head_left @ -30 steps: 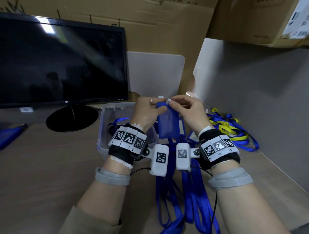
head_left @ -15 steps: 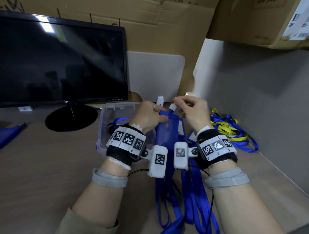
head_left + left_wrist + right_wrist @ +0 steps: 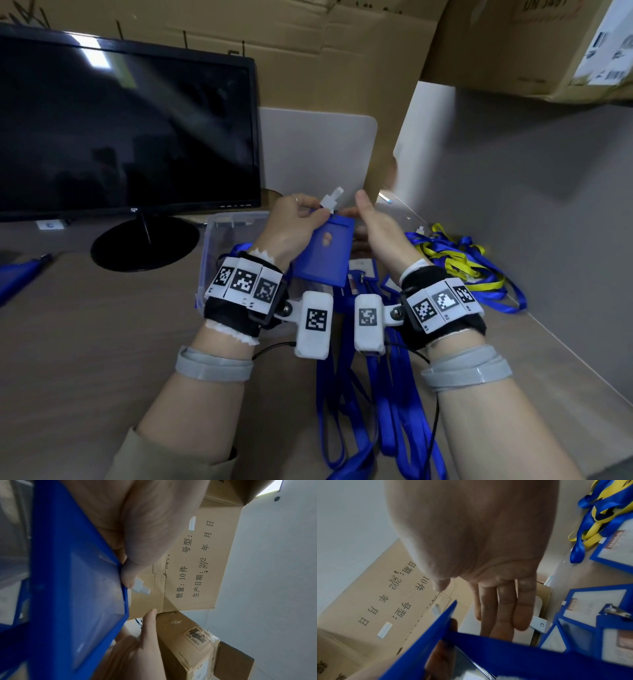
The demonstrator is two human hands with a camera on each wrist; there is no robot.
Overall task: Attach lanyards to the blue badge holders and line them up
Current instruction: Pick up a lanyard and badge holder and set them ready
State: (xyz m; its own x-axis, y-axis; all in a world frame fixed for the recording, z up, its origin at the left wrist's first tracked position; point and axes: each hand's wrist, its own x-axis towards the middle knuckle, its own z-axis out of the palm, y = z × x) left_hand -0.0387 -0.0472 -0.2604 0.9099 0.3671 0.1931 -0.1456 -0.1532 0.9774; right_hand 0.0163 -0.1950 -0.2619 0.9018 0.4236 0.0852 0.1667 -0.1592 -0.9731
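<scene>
Nearest, blue lanyards (image 3: 394,404) trail along the desk (image 3: 85,342) between the forearms; above them the left hand (image 3: 291,229) holds a blue holder (image 3: 325,253) tilted in the air, its fingers curled round the upper left corner, with a white clip (image 3: 330,202) standing up at the holder's top edge just by the fingertips; the right hand (image 3: 376,229) is just beside the holder's right edge, its fingers straight and loose with nothing in their grip, as the right wrist view shows; more holders (image 3: 363,274) lie on the desk under the hands; a clear bin (image 3: 222,236) stands behind the left hand; a blue-and-yellow lanyard heap (image 3: 459,267) lies right; a monitor (image 3: 126,133) stands farthest.
</scene>
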